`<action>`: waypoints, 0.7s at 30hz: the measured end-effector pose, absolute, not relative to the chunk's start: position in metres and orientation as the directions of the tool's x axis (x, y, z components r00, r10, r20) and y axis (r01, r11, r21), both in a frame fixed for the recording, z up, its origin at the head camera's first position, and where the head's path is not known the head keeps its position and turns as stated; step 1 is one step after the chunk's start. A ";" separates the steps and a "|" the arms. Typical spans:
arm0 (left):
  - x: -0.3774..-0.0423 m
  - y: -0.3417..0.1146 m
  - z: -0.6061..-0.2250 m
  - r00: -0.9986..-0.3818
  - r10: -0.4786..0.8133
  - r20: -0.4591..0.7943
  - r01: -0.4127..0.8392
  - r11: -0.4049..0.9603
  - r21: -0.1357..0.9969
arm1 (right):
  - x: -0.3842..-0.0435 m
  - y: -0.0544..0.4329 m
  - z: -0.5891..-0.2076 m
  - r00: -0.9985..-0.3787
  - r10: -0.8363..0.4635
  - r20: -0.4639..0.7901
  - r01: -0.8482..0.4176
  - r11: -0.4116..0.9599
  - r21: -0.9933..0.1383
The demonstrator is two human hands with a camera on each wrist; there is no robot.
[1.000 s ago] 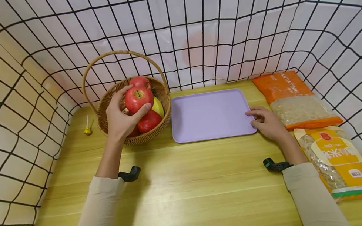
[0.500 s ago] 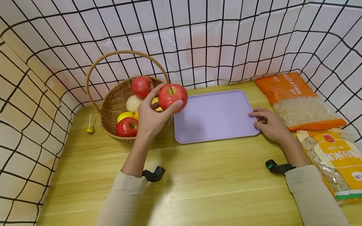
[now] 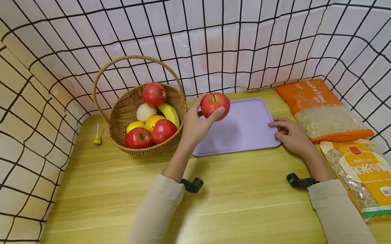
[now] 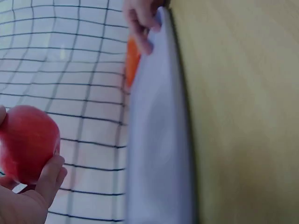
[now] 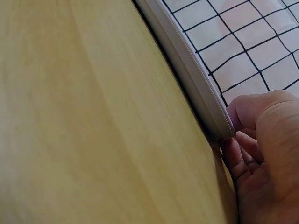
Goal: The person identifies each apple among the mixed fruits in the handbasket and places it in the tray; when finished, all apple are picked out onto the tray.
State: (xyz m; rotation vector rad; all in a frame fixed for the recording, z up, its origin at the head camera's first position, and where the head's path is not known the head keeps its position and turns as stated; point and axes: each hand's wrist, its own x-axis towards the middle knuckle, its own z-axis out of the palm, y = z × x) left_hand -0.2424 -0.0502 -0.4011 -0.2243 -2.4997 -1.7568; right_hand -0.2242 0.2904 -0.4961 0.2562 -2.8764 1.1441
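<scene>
A red apple [image 3: 216, 105] is gripped between the thumb and fingers of my left hand [image 3: 195, 126], in the air over the left part of the lilac tray [image 3: 249, 132]. In the left wrist view the same apple [image 4: 29, 144] appears apart from the tray surface. My right hand [image 3: 292, 134] pinches the tray's right edge; in the right wrist view its thumb lies over the tray rim [image 5: 205, 98] and curled fingers sit below. To the left stands a wicker basket [image 3: 118, 114] with more red apples, a banana [image 3: 170, 115], yellow and orange round fruit, and a pale round fruit [image 3: 145, 112].
At the far left lies a yellow lollipop [image 3: 97, 141] with a white stick. An orange pasta bag [image 3: 320, 107] and a yellow-labelled bag [image 3: 368, 174] lie at the right. Grid-patterned cloth [image 3: 221, 34] walls the table's back and sides. The basket handle [image 3: 130, 57] arches high.
My left hand has lifted the apple out of the basket and carried it right, over the tray. The right hand stays at the tray's edge.
</scene>
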 end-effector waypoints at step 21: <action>-0.292 -0.022 -0.459 -0.988 -0.150 0.040 -0.004 0.287 0.958 | -0.224 0.289 -0.495 -0.989 -0.122 0.089 -0.149 0.697 -0.701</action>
